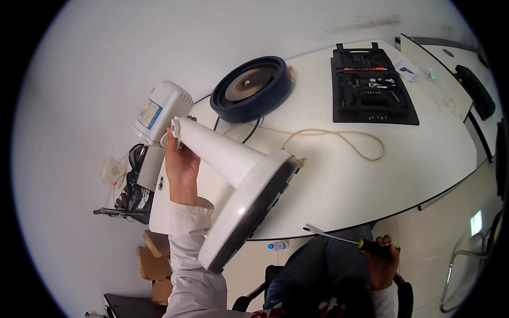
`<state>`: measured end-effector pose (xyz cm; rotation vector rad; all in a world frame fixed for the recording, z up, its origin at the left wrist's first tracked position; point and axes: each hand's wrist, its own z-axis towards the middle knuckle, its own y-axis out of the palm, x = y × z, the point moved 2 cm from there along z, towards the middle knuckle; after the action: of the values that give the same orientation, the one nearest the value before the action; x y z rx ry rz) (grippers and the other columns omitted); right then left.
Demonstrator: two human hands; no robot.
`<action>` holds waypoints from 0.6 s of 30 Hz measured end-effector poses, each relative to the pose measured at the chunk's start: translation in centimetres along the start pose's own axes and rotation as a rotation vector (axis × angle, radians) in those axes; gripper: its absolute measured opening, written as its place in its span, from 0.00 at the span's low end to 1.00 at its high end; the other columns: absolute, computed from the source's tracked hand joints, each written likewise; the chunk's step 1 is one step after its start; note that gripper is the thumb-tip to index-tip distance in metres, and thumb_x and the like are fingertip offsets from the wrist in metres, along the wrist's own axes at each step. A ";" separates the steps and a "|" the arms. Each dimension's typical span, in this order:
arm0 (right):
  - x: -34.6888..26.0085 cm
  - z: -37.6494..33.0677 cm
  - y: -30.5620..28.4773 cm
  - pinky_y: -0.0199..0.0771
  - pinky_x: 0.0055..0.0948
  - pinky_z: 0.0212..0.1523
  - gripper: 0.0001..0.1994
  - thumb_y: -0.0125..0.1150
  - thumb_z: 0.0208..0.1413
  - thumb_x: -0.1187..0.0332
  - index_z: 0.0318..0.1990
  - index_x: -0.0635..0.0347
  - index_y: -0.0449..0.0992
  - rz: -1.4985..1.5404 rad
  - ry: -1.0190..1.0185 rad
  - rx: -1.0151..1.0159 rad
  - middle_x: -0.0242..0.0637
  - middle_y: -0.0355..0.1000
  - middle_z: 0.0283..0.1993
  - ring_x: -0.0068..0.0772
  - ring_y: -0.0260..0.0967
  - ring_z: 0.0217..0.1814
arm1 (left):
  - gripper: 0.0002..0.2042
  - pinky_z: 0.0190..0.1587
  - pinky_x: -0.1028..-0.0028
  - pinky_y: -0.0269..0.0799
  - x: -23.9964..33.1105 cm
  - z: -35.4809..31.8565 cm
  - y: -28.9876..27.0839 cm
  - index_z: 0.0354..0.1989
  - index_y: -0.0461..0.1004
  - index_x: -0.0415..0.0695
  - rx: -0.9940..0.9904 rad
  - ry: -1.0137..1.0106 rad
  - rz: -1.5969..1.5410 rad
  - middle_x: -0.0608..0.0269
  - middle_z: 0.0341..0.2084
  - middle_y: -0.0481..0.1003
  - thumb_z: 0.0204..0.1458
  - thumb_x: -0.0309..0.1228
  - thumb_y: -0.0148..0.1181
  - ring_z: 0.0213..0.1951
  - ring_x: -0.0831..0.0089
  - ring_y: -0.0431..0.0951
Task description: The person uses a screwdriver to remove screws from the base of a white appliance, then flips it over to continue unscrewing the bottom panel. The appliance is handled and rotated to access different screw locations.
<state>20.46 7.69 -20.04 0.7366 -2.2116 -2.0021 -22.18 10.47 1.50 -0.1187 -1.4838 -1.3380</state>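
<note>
Two closed grips — left hand round fan stand, right hand round screwdriver.

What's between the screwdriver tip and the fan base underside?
Nothing visible. The right hand holds the screwdriver low over the lap, its tip pointing left across open space toward the fan base. The left hand holds the base's neck, tilted off the table edge, away from that path.

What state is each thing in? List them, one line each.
left hand: gripping the white fan stand's neck
white fan stand: tipped on its side on the table
right hand: holding a screwdriver
tool case: open, lying flat
dark blue round part: flat on the table
cream cord: loose, unplugged end hidden
</note>
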 end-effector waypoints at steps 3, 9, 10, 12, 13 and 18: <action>0.3 -0.1 0.1 0.50 0.44 0.60 0.11 0.52 0.50 0.64 0.37 0.59 0.61 0.039 -0.003 0.022 0.35 0.63 0.39 0.48 0.57 0.54 | 0.21 0.52 0.63 0.65 -0.3 1.1 -3.5 0.50 0.59 0.36 0.040 -0.102 -0.073 0.50 0.46 0.67 0.55 0.39 0.46 0.49 0.62 0.67; 0.2 0.0 0.0 0.50 0.43 0.60 0.12 0.53 0.49 0.65 0.37 0.59 0.61 -0.012 0.008 -0.050 0.35 0.63 0.39 0.47 0.58 0.55 | 0.19 0.49 0.61 0.68 -1.1 1.4 -6.7 0.48 0.63 0.37 0.197 -0.193 0.047 0.50 0.43 0.69 0.55 0.39 0.45 0.45 0.62 0.71; 0.4 0.0 -0.1 0.50 0.43 0.60 0.12 0.53 0.49 0.65 0.38 0.59 0.61 0.005 0.020 -0.064 0.35 0.63 0.39 0.47 0.57 0.55 | 0.19 0.48 0.62 0.68 -0.4 2.1 -8.8 0.48 0.63 0.37 0.166 -0.185 0.159 0.51 0.43 0.69 0.56 0.40 0.43 0.45 0.63 0.71; 0.5 -0.1 -0.6 0.50 0.43 0.60 0.12 0.53 0.49 0.65 0.38 0.59 0.61 0.038 0.018 -0.079 0.35 0.63 0.40 0.47 0.57 0.55 | 0.21 0.51 0.65 0.65 -1.0 2.9 -10.9 0.49 0.63 0.37 0.071 -0.261 0.052 0.52 0.45 0.68 0.57 0.42 0.39 0.47 0.65 0.70; 0.6 -0.2 -0.5 0.50 0.44 0.60 0.12 0.53 0.50 0.65 0.38 0.59 0.61 0.026 0.016 -0.090 0.36 0.63 0.40 0.48 0.57 0.56 | 0.21 0.51 0.65 0.64 -1.4 3.0 -11.3 0.49 0.63 0.37 0.082 -0.266 0.052 0.52 0.45 0.68 0.57 0.43 0.39 0.47 0.65 0.70; 1.0 0.2 -0.1 0.53 0.44 0.60 0.13 0.52 0.50 0.66 0.40 0.60 0.60 0.052 0.044 -0.097 0.37 0.64 0.42 0.51 0.53 0.60 | 0.22 0.52 0.66 0.63 -2.3 3.1 -13.1 0.49 0.63 0.36 0.113 -0.266 0.052 0.52 0.46 0.68 0.57 0.43 0.38 0.47 0.65 0.69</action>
<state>19.47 7.50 -20.41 0.6970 -2.0717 -2.0315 -31.88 9.32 -8.03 -0.2696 -1.7635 -1.2287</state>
